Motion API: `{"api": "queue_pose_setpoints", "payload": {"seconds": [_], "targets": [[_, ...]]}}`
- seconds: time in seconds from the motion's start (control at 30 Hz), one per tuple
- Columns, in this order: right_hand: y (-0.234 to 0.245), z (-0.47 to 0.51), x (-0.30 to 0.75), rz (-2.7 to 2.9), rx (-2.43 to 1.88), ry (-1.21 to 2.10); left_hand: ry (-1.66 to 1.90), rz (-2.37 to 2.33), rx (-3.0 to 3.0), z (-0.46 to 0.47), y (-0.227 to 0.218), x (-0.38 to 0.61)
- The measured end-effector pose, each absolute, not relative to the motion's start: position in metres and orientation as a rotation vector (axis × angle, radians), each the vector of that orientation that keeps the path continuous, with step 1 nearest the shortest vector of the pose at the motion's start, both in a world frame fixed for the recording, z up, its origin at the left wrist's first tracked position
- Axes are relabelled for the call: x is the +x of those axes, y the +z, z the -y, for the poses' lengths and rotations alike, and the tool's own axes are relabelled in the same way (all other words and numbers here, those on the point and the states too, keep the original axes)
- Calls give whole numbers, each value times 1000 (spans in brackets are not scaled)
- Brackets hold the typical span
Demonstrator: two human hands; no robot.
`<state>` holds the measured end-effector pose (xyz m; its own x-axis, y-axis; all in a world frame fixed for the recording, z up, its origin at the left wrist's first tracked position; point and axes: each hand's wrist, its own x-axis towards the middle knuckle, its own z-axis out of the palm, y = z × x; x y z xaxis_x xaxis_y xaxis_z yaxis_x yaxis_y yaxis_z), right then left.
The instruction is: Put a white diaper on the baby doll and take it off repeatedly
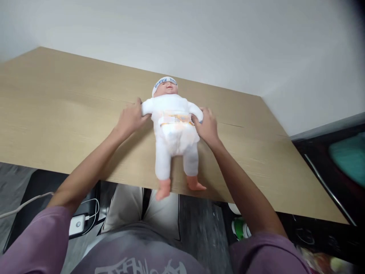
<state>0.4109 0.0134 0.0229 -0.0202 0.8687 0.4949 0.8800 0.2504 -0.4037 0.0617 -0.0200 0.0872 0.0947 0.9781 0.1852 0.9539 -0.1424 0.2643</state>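
Note:
A baby doll [171, 102] in a white suit lies face up with its feet toward me, one foot hanging past the table's near edge. It wears a white headband [165, 79] with blue lettering and a white diaper [178, 137] with orange-edged tabs around its waist. My left hand [131, 117] is closed around the doll's arm at the left, near the sleeve's end. At the right, my right hand [207, 125] grips the other arm, the thumb on the inner side near the diaper's waist. The doll's hands are mostly hidden in my fingers.
A light wooden table [71, 114] carries the doll, with a pale wall [171, 34] behind it. Below the near edge at the left are a black seat [34, 194] and a white charger [76, 225] with a cable. A dark object with a teal panel [349, 158] stands at the right.

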Motion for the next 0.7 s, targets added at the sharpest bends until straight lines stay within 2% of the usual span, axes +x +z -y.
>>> {"api": "queue_pose_setpoints", "payload": {"seconds": [0.13,0.3,0.5,0.6,0.7], "targets": [[63,87,426,1954,-1420,-25,610,-1848,2208,139,84,52],[85,233,433,2108,-1343,90,613,-1444,2182,313,42,30],[35,350,407,2144,-1447,467,338,-1432,1889,446,-13,5],[-4,363,382,2104,-1395,724,243,-1486,1775,466,-24,-4],[-50,353,361,2104,-1367,834,189,-1554,1741,464,-34,-7]]}}
